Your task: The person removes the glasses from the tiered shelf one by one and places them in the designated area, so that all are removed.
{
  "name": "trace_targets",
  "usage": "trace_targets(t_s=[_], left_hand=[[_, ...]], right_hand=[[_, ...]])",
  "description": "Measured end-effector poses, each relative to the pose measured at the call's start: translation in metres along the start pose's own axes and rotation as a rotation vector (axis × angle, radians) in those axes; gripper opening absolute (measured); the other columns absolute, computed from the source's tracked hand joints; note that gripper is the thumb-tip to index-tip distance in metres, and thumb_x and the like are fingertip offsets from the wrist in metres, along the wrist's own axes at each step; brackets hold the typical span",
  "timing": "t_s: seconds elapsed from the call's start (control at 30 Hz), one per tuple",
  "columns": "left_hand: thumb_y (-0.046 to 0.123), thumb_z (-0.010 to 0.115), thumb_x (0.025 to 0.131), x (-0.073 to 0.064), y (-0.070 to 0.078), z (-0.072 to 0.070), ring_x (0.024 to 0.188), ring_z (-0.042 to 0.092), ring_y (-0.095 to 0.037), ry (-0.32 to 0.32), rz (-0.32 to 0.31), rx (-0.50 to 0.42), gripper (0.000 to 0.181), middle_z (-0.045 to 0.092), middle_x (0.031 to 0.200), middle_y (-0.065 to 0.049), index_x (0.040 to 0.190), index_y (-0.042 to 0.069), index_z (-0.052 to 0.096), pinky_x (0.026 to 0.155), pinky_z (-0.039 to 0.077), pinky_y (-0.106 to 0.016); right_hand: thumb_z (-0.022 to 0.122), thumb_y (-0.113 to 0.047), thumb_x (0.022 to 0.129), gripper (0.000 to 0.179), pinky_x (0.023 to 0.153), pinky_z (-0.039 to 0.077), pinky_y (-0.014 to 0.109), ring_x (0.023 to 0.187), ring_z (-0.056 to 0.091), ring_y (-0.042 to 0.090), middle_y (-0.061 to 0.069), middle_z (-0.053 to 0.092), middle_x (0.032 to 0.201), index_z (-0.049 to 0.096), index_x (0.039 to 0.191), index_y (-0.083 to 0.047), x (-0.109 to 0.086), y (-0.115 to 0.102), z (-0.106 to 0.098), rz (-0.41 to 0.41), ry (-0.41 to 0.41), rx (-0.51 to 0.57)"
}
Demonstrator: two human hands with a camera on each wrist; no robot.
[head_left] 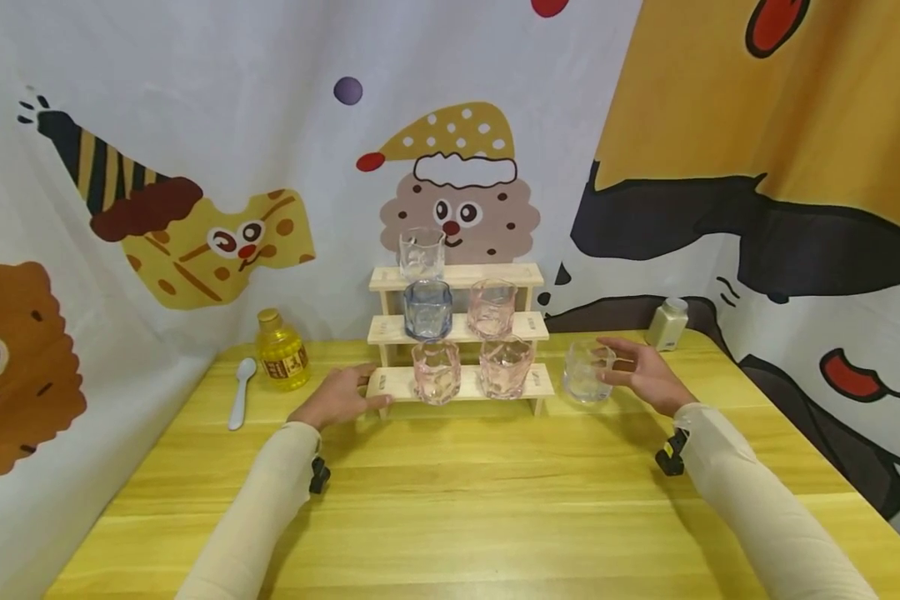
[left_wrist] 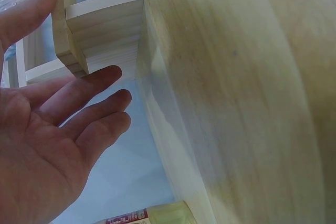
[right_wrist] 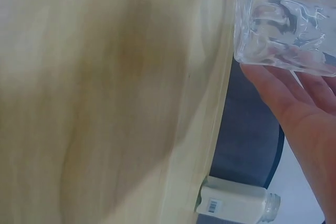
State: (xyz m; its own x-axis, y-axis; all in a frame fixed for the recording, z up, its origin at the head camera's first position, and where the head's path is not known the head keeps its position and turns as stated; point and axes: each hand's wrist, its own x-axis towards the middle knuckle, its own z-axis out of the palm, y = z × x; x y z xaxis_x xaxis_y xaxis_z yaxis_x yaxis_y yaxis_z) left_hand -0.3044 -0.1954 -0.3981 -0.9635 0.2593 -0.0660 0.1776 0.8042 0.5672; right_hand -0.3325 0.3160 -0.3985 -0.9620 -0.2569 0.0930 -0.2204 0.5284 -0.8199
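Observation:
My left hand (head_left: 341, 396) holds the left end of a small three-step wooden rack (head_left: 397, 383), thumb at the front edge of the lowest step and fingers behind. With my right hand (head_left: 648, 379) I grip the right side of a clear glass (head_left: 587, 375), which stands upright on the table just right of the rack. Two pink glasses (head_left: 437, 372) (head_left: 506, 368) are on the lowest step. The middle step bears a blue glass (head_left: 428, 310) and another pink glass (head_left: 492, 308). One clear glass (head_left: 422, 255) sits on the left of the top step.
Left of the rack are a bottle of yellow oil (head_left: 283, 354) and a white spoon (head_left: 242, 396). Behind my right hand, a small jar with pale contents (head_left: 667, 323) stands near the table's back edge. A printed curtain (head_left: 270, 108) hangs behind the wooden table (head_left: 457, 508).

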Motion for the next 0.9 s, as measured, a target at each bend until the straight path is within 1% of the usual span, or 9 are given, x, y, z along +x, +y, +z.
trace_targets(t_s=[0.07, 0.2, 0.27, 0.37, 0.5, 0.7, 0.77, 0.9], left_hand=[[0.050, 0.068, 0.093, 0.000, 0.000, 0.000, 0.135, 0.053, -0.041, 0.002, 0.004, 0.006, 0.086, 0.052, 0.148, -0.025, 0.156, 0.002, 0.034, 0.111, 0.045, -0.055], [0.049, 0.068, 0.093, 0.000, -0.001, 0.000, 0.134, 0.055, -0.041, 0.008, 0.012, 0.022, 0.086, 0.054, 0.146, -0.027, 0.155, 0.000, 0.035, 0.110, 0.046, -0.055], [0.049, 0.068, 0.093, 0.000, -0.001, 0.000, 0.133, 0.055, -0.041, 0.008, 0.014, 0.028, 0.085, 0.054, 0.145, -0.027, 0.154, -0.001, 0.035, 0.110, 0.047, -0.055], [0.048, 0.068, 0.094, -0.001, 0.001, 0.000, 0.133, 0.055, -0.041, 0.009, 0.010, 0.027, 0.084, 0.054, 0.145, -0.027, 0.155, 0.000, 0.035, 0.110, 0.046, -0.055], [0.048, 0.067, 0.094, 0.000, 0.003, 0.000, 0.134, 0.054, -0.041, 0.005, 0.006, 0.023, 0.084, 0.054, 0.146, -0.026, 0.156, 0.001, 0.034, 0.111, 0.046, -0.055], [0.050, 0.066, 0.094, -0.001, 0.003, -0.001, 0.135, 0.054, -0.041, -0.003, -0.009, 0.026, 0.085, 0.054, 0.146, -0.026, 0.156, 0.002, 0.032, 0.110, 0.046, -0.055], [0.050, 0.066, 0.095, -0.001, 0.002, -0.001, 0.134, 0.054, -0.040, -0.003, -0.005, 0.024, 0.085, 0.054, 0.146, -0.026, 0.156, 0.001, 0.032, 0.110, 0.047, -0.055], [0.049, 0.066, 0.094, -0.001, 0.001, 0.000, 0.133, 0.056, -0.040, -0.002, 0.006, 0.018, 0.085, 0.055, 0.145, -0.027, 0.156, 0.000, 0.033, 0.109, 0.048, -0.055]], right_hand=[[0.073, -0.019, 0.093, 0.075, 0.096, 0.057, 0.037, 0.129, 0.055, 0.048, 0.026, 0.050, 0.149, 0.034, 0.156, -0.002, -0.002, 0.000, 0.000, -0.005, -0.008, -0.012], [0.074, -0.018, 0.091, 0.075, 0.101, 0.054, 0.053, 0.130, 0.054, 0.050, 0.027, 0.050, 0.148, 0.037, 0.154, -0.002, -0.006, -0.002, 0.001, -0.015, -0.031, -0.034], [0.074, -0.018, 0.091, 0.074, 0.102, 0.053, 0.057, 0.130, 0.053, 0.050, 0.027, 0.051, 0.148, 0.038, 0.154, -0.003, -0.009, -0.003, 0.003, -0.022, -0.043, -0.036], [0.074, -0.018, 0.091, 0.073, 0.102, 0.052, 0.057, 0.131, 0.053, 0.050, 0.026, 0.052, 0.146, 0.039, 0.153, -0.003, -0.013, -0.005, 0.005, -0.043, -0.060, -0.042], [0.075, -0.016, 0.090, 0.072, 0.101, 0.054, 0.054, 0.129, 0.055, 0.049, 0.025, 0.054, 0.145, 0.041, 0.152, -0.002, -0.019, -0.006, 0.007, -0.066, -0.083, -0.045], [0.076, -0.013, 0.088, 0.073, 0.099, 0.057, 0.041, 0.129, 0.057, 0.047, 0.025, 0.056, 0.144, 0.041, 0.152, -0.003, -0.025, -0.005, 0.009, -0.082, -0.114, -0.027], [0.076, -0.012, 0.087, 0.074, 0.100, 0.056, 0.043, 0.129, 0.057, 0.046, 0.024, 0.056, 0.144, 0.041, 0.152, -0.003, -0.027, -0.005, 0.009, -0.085, -0.119, -0.022], [0.077, -0.012, 0.086, 0.075, 0.105, 0.050, 0.057, 0.129, 0.056, 0.048, 0.025, 0.055, 0.145, 0.042, 0.151, -0.001, -0.030, -0.006, 0.009, -0.088, -0.116, -0.038]])
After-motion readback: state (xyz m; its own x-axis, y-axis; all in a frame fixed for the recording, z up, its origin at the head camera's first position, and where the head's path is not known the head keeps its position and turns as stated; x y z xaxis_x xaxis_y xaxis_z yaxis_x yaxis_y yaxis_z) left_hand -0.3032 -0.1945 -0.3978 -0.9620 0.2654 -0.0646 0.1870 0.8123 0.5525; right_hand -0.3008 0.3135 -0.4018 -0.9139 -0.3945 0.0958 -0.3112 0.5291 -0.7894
